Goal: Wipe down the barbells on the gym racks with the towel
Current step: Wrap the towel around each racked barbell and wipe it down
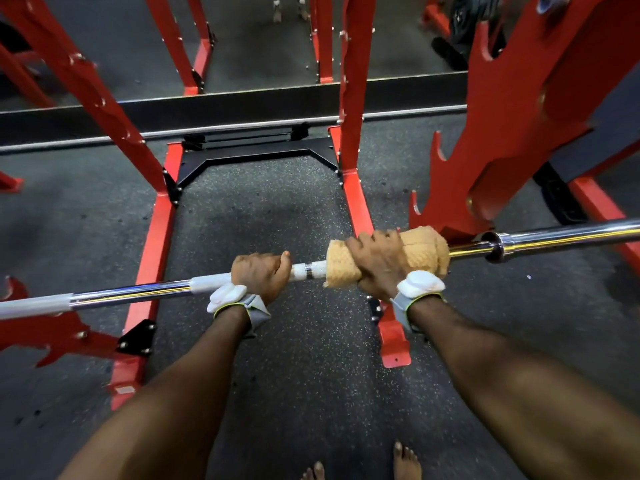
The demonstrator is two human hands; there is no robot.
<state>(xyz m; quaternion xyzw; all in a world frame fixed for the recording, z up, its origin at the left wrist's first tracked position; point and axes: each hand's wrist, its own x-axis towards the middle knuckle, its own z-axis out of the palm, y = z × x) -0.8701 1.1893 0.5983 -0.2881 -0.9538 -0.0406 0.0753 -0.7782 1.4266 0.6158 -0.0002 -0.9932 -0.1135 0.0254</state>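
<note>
A chrome barbell point(138, 292) runs across the view, resting on the red rack's hooks, with white knurled grip sections. My left hand point(259, 275) grips the bar near its middle, fingers curled over it. Just to its right, a tan towel point(422, 252) is wrapped around the bar. My right hand point(375, 259) grips the towel around the bar. The towel's right end sits close to the right rack upright and the bar's collar point(495, 245).
Red rack uprights point(512, 133) with hook notches stand right and left point(104, 109). Red base rails and a black crossbrace point(256, 157) lie on the speckled rubber floor. A mirror lies beyond. Weight plates point(464, 26) sit at the far right. Bare feet show at the bottom.
</note>
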